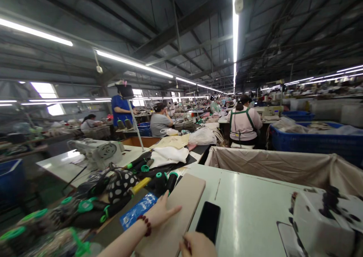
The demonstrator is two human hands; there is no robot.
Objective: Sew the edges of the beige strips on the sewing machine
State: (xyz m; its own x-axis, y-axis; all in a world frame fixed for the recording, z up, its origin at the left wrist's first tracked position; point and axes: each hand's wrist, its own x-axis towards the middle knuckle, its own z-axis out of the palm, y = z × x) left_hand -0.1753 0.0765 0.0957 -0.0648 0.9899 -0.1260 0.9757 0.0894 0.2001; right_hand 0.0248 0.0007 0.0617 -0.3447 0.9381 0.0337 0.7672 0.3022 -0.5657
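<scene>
A long beige slab [187, 196], perhaps stacked cut fabric pieces, lies along the left side of the pale tabletop. My left hand [161, 211], with a dark red bead bracelet at the wrist, rests on top of it with fingers spread. At the slab's near right edge, low in the head view, my right hand [200, 245] is closed with the fingers pinched. A small dark bit shows at its fingertips, too blurred to name. Just beyond the right hand lies a black phone [208, 219]. A blue printed packet [138, 210] is beside my left forearm.
Thread cones [87, 211] with green ends crowd the left, near a polka-dot cloth [121, 185]. Sewing machines stand at right [323, 219] and left [99, 153]. A cloth-lined bin [269, 162] borders the table's far side. Several co-workers sit or stand beyond, one in green straps [244, 123].
</scene>
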